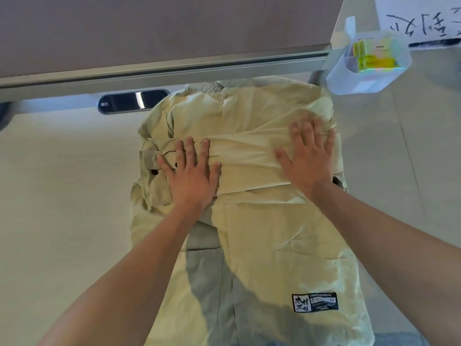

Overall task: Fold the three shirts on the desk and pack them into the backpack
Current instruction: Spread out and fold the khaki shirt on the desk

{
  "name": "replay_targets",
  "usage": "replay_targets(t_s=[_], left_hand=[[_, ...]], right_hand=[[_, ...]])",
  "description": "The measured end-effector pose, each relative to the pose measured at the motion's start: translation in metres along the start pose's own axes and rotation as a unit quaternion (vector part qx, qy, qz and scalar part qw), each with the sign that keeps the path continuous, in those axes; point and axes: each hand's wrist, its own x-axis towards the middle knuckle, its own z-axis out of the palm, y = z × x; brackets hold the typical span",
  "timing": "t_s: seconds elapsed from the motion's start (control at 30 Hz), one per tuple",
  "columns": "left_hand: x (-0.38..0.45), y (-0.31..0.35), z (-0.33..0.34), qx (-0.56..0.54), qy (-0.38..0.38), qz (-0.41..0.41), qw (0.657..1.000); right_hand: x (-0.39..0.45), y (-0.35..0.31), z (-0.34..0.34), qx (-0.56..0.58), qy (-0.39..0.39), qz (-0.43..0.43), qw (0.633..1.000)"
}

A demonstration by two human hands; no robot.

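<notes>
A pale yellow-green button shirt (262,240) lies lengthwise on the desk (62,196), collar at the far end, a black label patch near its hem close to me. Its sleeves are folded across the chest as a band. My left hand (192,171) lies flat, fingers spread, on the left part of that band beside the dark buttons. My right hand (309,156) presses flat on the band's right part. Neither hand grips the cloth. No other shirt and no backpack are in view.
A black phone-like device (132,100) lies at the desk's far edge, left of the collar. A clear plastic box (369,63) holding yellow packets hangs at the far right, below a paper sheet (424,16) with handwriting. A partition panel (162,28) borders the back.
</notes>
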Motion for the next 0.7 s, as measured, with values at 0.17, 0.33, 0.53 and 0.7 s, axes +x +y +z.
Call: replay_targets(t_s=[0.17,0.33,0.53,0.7], left_hand=[[0.010,-0.004,0.018,-0.018,0.016,0.002,1.000],[0.011,-0.008,0.021,-0.018,0.021,0.000,1.000],[0.012,-0.007,0.022,-0.019,0.019,0.000,1.000],[0.013,-0.007,0.021,-0.016,0.007,0.001,1.000]], right_hand=[[0.009,0.008,0.021,-0.020,-0.027,0.024,0.999],[0.007,0.004,0.022,-0.025,-0.007,0.029,0.999],[0.010,0.005,0.025,-0.012,-0.019,0.023,0.999],[0.014,0.004,0.026,-0.011,-0.035,0.027,0.999]])
